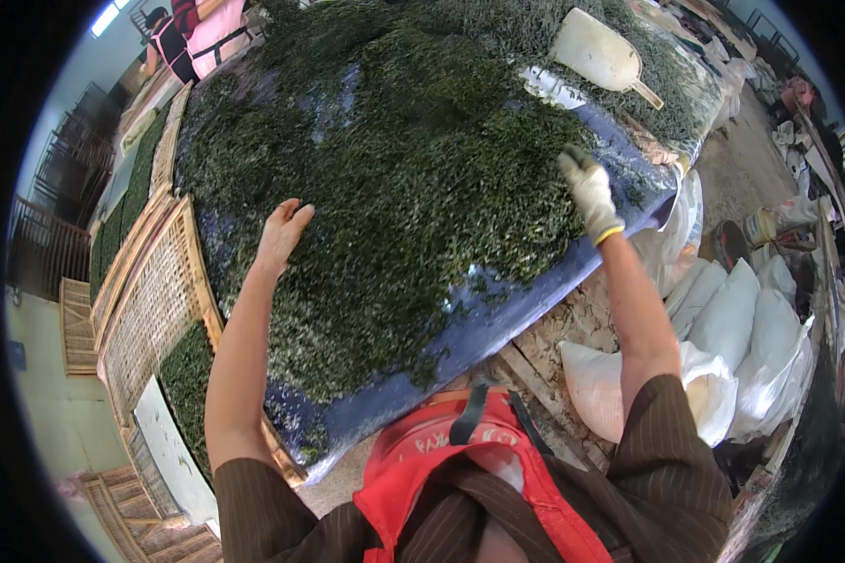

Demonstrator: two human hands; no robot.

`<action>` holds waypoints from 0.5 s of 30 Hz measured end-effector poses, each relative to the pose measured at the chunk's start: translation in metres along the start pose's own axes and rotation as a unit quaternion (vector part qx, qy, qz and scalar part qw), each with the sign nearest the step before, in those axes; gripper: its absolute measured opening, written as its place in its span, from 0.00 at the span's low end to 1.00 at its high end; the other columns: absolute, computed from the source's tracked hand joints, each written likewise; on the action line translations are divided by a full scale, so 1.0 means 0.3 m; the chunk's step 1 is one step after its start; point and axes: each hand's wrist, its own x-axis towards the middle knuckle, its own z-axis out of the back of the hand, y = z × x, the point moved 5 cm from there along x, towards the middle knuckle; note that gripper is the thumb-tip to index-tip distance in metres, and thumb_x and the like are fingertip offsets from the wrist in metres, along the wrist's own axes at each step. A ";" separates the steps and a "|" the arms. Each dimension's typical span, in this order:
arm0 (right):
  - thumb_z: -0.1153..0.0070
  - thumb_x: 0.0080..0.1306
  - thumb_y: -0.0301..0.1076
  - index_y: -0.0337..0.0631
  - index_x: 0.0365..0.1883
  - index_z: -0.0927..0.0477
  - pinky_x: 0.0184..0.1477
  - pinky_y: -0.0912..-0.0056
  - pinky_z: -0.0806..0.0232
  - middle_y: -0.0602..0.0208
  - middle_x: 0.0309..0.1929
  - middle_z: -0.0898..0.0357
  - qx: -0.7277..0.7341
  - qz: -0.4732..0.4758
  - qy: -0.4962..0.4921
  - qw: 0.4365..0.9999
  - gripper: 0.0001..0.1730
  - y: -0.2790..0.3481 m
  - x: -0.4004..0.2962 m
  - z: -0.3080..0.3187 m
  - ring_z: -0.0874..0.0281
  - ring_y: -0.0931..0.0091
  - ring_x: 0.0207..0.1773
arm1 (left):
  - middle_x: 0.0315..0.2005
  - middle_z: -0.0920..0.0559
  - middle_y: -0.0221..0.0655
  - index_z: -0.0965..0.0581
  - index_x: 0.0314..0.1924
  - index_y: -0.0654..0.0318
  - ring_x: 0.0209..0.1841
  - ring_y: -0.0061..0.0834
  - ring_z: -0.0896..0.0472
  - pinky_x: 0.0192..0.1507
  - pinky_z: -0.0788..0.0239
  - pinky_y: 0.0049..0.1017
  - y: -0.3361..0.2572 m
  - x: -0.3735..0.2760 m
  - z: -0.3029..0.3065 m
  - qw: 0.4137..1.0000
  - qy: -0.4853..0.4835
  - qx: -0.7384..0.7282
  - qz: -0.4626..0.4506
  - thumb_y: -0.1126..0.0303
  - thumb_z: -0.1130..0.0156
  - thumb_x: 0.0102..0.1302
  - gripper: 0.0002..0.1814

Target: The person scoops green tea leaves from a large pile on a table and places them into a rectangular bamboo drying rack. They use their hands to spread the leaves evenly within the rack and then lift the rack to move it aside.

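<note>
A broad heap of loose, dark green leaves (394, 183) covers most of a blue sheet (507, 324) on the table before me. My left hand (286, 232) is bare and hovers over the left part of the heap, thumb apart from the fingers, with nothing seen in it. On my right hand (591, 188) is a whitish work glove with a yellow cuff and dirty fingertips. That hand lies at the heap's right edge, fingers extended against the leaves, and no held object shows. Bare patches of the blue sheet appear along the near edge.
A white plastic scoop (598, 49) lies on greyer leaves at the far right. Wood-framed woven trays (158, 281) flank the table's left side, beside a white board (176, 450). Filled white sacks (725, 310) stand on the right. Another person (211, 35) is at the far left.
</note>
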 end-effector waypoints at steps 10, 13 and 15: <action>0.39 0.54 0.53 0.31 0.63 0.41 0.65 0.67 0.47 0.54 0.61 0.34 0.037 -0.198 0.106 0.974 0.47 -0.116 0.269 -0.272 0.38 0.64 0.63 | 0.62 0.38 0.49 0.57 0.69 0.64 0.66 0.40 0.44 0.66 0.57 0.37 -0.092 0.330 -0.759 0.977 0.173 -0.096 0.083 0.47 0.29 0.44 0.62; 0.41 0.58 0.41 0.28 0.56 0.32 0.56 0.73 0.38 0.61 0.51 0.26 0.192 -0.088 0.245 0.946 0.32 -0.193 0.295 -0.358 0.28 0.74 0.51 | 0.55 0.28 0.46 0.58 0.69 0.65 0.63 0.37 0.37 0.64 0.51 0.37 -0.153 0.281 -0.724 0.957 0.263 -0.041 0.118 0.53 0.29 0.47 0.59; 0.42 0.59 0.36 0.29 0.54 0.30 0.53 0.75 0.37 0.63 0.49 0.24 0.188 -0.135 0.261 0.937 0.27 -0.003 0.210 -0.388 0.27 0.75 0.47 | 0.57 0.29 0.45 0.49 0.67 0.67 0.62 0.36 0.35 0.64 0.50 0.35 -0.124 0.257 -0.571 0.942 0.325 -0.003 0.091 0.57 0.32 0.51 0.50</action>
